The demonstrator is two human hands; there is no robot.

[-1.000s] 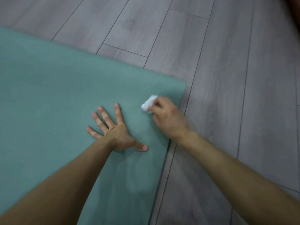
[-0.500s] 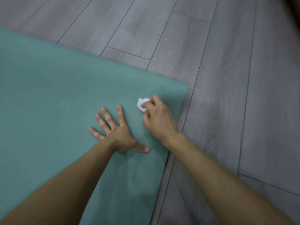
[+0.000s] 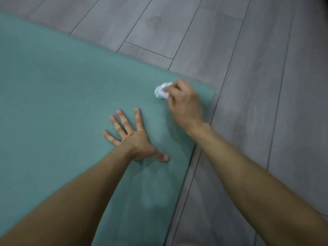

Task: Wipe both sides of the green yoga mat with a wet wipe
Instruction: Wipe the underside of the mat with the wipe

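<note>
Two hands on the green yoga mat [image 3: 53,95], which lies flat on the grey plank floor [image 3: 266,59], one face up. Reference point: the mat's far right corner [image 3: 210,91]. Right hand [image 3: 184,103] grips the balled wet wipe [image 3: 161,92], fingers curled round it, and presses it down just left of the corner. Left hand [image 3: 134,141] is flat, palm down, fingers straight and spread, nearer me than the corner; it pins the mat. Change over the last second: the wipe went in towards the Left hand, then back out, and now sits closer to the far edge than at the start. I read this as a back-and-forth scrub. The corner patch looks nearly covered; the underside is not yet done. Orientation: the corner points away from me and rightward. One edge runs from it towards me, the other leftward. Both leave the frame, so long axis undetermined.
</note>
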